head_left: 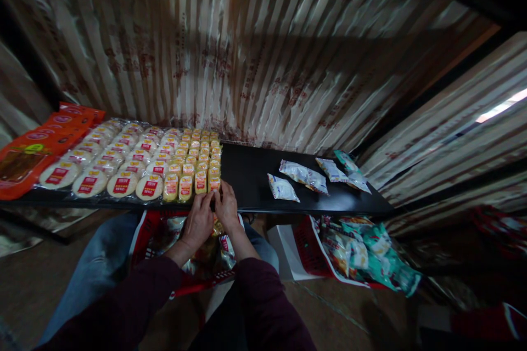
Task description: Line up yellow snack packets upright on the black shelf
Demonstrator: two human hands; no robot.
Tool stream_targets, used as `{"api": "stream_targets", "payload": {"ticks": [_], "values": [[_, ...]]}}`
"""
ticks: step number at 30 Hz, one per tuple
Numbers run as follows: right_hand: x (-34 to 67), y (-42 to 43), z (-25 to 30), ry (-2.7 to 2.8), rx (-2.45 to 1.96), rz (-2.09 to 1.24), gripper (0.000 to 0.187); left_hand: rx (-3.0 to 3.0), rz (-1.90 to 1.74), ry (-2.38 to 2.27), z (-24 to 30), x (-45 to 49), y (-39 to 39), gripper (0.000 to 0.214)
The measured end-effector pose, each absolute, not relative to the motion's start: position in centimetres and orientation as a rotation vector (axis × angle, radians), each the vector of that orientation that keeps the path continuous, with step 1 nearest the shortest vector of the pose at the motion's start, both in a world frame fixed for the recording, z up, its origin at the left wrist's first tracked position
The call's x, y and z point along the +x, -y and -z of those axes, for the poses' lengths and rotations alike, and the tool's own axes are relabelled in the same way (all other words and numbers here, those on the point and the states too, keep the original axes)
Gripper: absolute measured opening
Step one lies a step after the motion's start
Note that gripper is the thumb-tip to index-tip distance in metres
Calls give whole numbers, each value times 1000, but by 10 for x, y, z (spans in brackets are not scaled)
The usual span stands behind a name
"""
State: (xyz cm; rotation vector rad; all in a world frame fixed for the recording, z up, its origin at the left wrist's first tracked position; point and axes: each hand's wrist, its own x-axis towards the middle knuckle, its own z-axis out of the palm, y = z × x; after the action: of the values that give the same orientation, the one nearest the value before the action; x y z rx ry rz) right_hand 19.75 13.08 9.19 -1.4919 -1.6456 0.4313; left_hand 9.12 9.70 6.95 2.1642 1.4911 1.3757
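Note:
Both my hands meet at the front edge of the black shelf, by the right end of the rows of small wrapped yellow cakes [185, 187]. My left hand [199, 224] has its fingers bent and drawn together against the front cakes. Close beside it, my right hand [226, 208] curls around the front of the rightmost row, its fingers on a wrapped cake [214, 182]. The fingertips partly cover these packs. Left of the yellow cakes lie rows of round white wrapped cakes [122, 182] with red labels.
Orange packets [45, 142] lie at the shelf's left end. Several small snack bags [304, 175] lie on the right part of the black shelf [247, 175]. Below stand a red basket [142, 236] between my knees and another red basket [308, 247] of bags. Corrugated sheeting [247, 55] rises behind.

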Motion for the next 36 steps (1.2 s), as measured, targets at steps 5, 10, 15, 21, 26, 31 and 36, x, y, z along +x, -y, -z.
{"api": "stream_targets", "payload": {"ticks": [5,10,15,21,26,31,36], "values": [[202,-129,-92,1593,-1430,-530,42,2512,-1262,-1550,-73,86,-93,44],[215,-142,-87,1309,-1454,-712,53,2698,-1147,-1582,-80,84,-97,46],[227,-179,-79,1091,-1340,-931,67,2733,-1050,-1552,-87,87,-107,50],[219,-233,-85,1115,-1345,-924,73,2767,-1046,-1544,-89,87,-116,49],[201,-250,-96,1197,-1343,-937,68,2778,-1083,-1526,-86,89,-119,47],[200,-250,-96,1308,-1225,-965,65,2738,-1067,-1538,-82,90,-121,47],[207,-265,-93,1125,-1350,-973,70,2708,-1086,-1541,-80,90,-121,48]]}}
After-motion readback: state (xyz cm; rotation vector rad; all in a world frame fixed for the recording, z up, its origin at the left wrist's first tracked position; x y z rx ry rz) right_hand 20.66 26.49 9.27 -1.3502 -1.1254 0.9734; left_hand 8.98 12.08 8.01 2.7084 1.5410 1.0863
